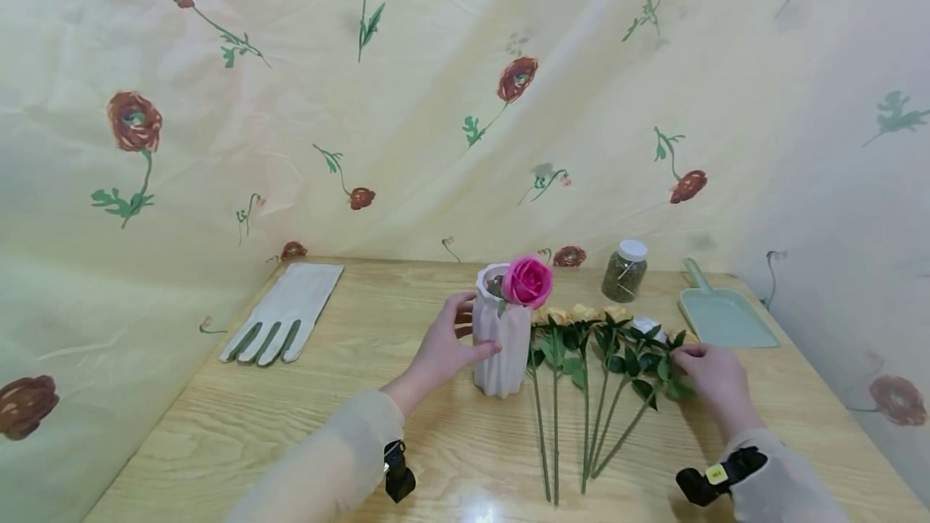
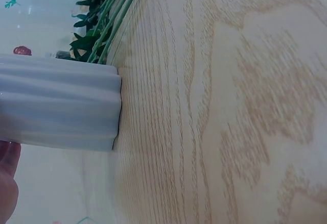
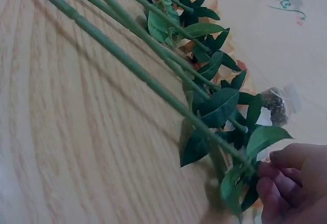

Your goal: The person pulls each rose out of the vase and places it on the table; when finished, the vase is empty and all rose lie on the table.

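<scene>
A ribbed white vase (image 1: 501, 357) stands upright on the table, a pink rose (image 1: 528, 282) leaning out of its mouth. My left hand (image 1: 443, 349) grips the vase from its left side, thumb across the front; the left wrist view shows the vase's base (image 2: 102, 106) and part of that hand. To the right lie several artificial roses with green stems, cream heads (image 1: 583, 313) and one white head (image 1: 647, 328). My right hand (image 1: 714, 382) pinches the rightmost rose's stem (image 3: 153, 83) near its leaves. That flower's head is mostly hidden behind the fingers.
A white work glove (image 1: 298, 305) with green between its fingers lies at the left. Behind the flowers stands a jar (image 1: 623, 274) with a white lid and dark contents. A pale green dustpan (image 1: 729, 318) lies at the back right, near the flower-patterned cloth backdrop (image 1: 407, 103).
</scene>
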Action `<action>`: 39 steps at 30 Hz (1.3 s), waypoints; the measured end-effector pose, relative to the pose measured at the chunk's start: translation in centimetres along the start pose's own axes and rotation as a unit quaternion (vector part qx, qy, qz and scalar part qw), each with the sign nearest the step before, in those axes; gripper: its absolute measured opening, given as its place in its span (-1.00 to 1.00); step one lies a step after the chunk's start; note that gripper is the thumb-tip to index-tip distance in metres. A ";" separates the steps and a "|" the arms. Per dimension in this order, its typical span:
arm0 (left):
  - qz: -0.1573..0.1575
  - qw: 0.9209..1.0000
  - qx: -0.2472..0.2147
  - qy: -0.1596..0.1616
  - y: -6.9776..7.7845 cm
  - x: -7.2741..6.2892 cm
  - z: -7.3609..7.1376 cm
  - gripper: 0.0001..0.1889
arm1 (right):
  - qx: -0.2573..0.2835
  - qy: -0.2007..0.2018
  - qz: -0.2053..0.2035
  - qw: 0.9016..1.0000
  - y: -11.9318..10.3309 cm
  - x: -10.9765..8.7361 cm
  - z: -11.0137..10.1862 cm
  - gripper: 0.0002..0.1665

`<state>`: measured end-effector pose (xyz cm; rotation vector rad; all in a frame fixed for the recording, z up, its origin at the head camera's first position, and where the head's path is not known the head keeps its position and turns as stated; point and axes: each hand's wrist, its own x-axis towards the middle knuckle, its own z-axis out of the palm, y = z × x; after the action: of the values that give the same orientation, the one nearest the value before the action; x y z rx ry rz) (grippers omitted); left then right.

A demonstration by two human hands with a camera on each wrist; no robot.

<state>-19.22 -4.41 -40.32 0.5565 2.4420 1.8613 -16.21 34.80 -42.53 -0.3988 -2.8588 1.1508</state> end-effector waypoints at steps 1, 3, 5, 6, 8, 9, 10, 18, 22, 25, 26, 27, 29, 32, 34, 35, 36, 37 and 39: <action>0.000 1.000 0.000 0.001 0.0 0.0 0.0 -0.18 | -0.002 -0.001 -0.003 1.000 -0.2 0.0 -0.1 -0.44; 0.000 1.000 0.002 0.001 0.0 0.0 0.0 -0.18 | -0.001 0.003 -0.009 1.000 -0.7 -0.1 -0.1 -0.41; 0.000 1.000 0.003 0.002 -0.1 0.0 -0.1 -0.18 | 0.010 -0.004 -0.018 1.000 -1.4 -0.2 -0.2 -0.34; 0.001 1.000 0.004 0.002 -0.1 0.0 -0.1 -0.18 | 0.019 -0.008 -0.021 1.000 -1.7 -0.3 -0.2 -0.30; 0.002 1.000 0.005 0.001 -0.1 0.1 -0.1 -0.18 | 0.039 -0.012 -0.029 0.999 -2.6 -0.5 -0.2 -0.24; 0.002 1.000 0.005 0.001 -0.1 0.1 -0.1 -0.18 | 0.046 -0.013 -0.033 0.998 -3.0 -0.6 -0.2 -0.21; 0.003 1.000 0.005 0.000 -0.1 0.0 -0.1 -0.18 | 0.052 -0.012 -0.040 0.998 -3.5 -0.6 -0.3 -0.20; 0.002 1.000 0.007 0.000 0.0 -0.1 -0.1 -0.18 | 0.109 -0.036 -0.081 0.990 -7.7 -1.3 0.0 -0.14; 0.003 1.000 0.007 -0.001 0.0 -0.1 -0.1 -0.18 | 0.121 -0.058 -0.112 0.985 -9.8 -1.6 0.4 -0.18; 0.005 1.000 0.007 -0.001 0.1 -0.1 -0.1 -0.19 | 0.130 -0.072 -0.144 0.978 -11.3 -1.8 0.9 -0.26; 0.006 1.000 0.006 -0.001 0.1 -0.1 -0.1 -0.19 | 0.133 -0.075 -0.154 0.976 -11.9 -1.9 1.1 -0.28; 0.006 1.000 0.005 -0.001 0.1 -0.2 -0.1 -0.19 | 0.130 -0.076 -0.163 0.975 -12.5 -2.0 1.2 -0.29; 0.005 1.000 0.003 -0.002 0.1 -0.2 -0.1 -0.19 | 0.122 -0.076 -0.181 0.973 -13.5 -2.1 1.6 -0.33; 0.004 1.000 0.003 -0.002 0.0 -0.2 -0.1 -0.18 | 0.118 -0.083 -0.206 0.968 -15.0 -2.4 2.1 -0.37; 0.003 1.000 0.003 -0.001 -0.1 -0.1 -0.1 -0.18 | 0.123 -0.091 -0.222 0.963 -15.8 -2.6 2.3 -0.40; 0.003 1.000 0.002 -0.002 -0.1 -0.1 -0.1 -0.17 | 0.129 -0.095 -0.229 0.960 -16.2 -2.6 2.5 -0.42; 0.004 1.000 0.002 -0.002 -0.1 -0.1 -0.1 -0.18 | 0.137 -0.099 -0.234 0.957 -16.5 -2.7 2.6 -0.44; 0.005 1.000 0.002 -0.002 -0.1 0.0 -0.1 -0.18 | 0.145 -0.102 -0.240 0.954 -16.9 -2.8 2.7 -0.46; 0.008 1.000 0.002 -0.003 -0.2 0.0 -0.1 -0.18 | 0.156 -0.104 -0.251 0.950 -17.5 -2.9 3.0 -0.50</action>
<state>-19.26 -4.53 -40.45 0.5813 2.4448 1.8588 -17.69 19.94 -32.51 0.4625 -2.6146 1.5512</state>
